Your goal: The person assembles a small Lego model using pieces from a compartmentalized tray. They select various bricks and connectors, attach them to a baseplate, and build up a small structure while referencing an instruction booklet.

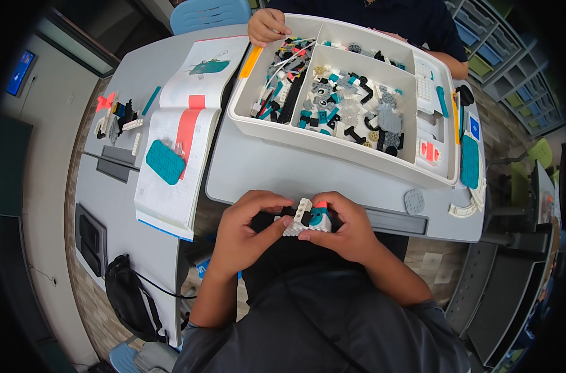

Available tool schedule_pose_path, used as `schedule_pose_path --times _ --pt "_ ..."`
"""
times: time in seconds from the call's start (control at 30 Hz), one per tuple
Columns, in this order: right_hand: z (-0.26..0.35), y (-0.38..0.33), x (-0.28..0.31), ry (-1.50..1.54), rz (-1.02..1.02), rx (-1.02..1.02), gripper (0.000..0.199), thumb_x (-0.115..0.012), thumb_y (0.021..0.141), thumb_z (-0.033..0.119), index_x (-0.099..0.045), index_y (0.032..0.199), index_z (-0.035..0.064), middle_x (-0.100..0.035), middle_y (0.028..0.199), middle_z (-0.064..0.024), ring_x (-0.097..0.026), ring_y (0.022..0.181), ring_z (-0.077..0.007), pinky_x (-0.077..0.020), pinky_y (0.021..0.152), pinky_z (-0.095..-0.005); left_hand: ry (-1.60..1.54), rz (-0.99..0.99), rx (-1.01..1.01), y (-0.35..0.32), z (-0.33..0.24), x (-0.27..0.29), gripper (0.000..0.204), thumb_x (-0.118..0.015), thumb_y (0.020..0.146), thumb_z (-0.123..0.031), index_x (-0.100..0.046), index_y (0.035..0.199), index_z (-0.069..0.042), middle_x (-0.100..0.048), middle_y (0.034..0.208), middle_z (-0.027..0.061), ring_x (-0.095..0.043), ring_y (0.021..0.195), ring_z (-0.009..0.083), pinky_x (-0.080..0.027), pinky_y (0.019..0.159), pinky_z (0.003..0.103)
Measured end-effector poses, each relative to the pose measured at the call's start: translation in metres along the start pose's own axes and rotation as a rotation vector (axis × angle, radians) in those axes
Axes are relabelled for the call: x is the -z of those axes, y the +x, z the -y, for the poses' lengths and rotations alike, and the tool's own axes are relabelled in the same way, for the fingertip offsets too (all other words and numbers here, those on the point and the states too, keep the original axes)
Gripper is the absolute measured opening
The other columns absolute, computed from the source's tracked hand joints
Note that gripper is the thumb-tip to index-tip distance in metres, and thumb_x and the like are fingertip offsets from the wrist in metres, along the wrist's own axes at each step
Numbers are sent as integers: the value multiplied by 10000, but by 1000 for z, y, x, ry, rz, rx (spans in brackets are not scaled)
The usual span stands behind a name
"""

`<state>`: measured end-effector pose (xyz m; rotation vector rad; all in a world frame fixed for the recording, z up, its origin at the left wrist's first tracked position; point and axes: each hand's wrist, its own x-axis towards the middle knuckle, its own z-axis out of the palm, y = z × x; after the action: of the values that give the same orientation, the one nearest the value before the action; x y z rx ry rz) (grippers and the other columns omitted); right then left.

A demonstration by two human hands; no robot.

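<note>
Close to my body, in front of the table's near edge, both hands grip a small assembly of building bricks (303,210). It has a white studded base, a white beam with holes, black parts, a teal piece and a coral-red piece. My left hand (247,228) pinches its left side by the black parts and the white beam. My right hand (346,227) holds the right end, thumb on the white base and fingers behind the coral-red piece. My fingers hide part of the assembly.
Ahead stands a white sorting tray (339,142) of loose bricks; another person's hand (267,27) rests on its far left rim. An open instruction book (152,208) lies left, bearing a teal plate (165,162). Further left sits a small brick model (116,118). A grey round plate (414,201) lies right.
</note>
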<state>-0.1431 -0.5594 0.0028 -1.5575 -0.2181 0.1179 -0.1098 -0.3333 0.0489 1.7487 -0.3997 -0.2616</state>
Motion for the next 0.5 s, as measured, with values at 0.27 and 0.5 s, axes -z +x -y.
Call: schedule_pose_path --times 0.27,0.5 --pt "-1 -2 -2 99 45 -70 463 -907 817 130 -603 1159 59 -681 1057 -34 -627 967 -102 -515 882 -288 -32 12 -33 -5 3 7 360 -783 805 92 -735 1152 9 -695 1121 113 -642 1054 188 -479 956 314" --pt "5 -3 -6 183 98 -136 461 -882 839 84 -591 1197 55 -675 1098 -31 -619 1019 -100 -500 926 -293 45 2 -155 -7 3 14 354 -851 788 -9 -771 1130 -54 -717 1061 81 -663 943 192 -533 839 317"
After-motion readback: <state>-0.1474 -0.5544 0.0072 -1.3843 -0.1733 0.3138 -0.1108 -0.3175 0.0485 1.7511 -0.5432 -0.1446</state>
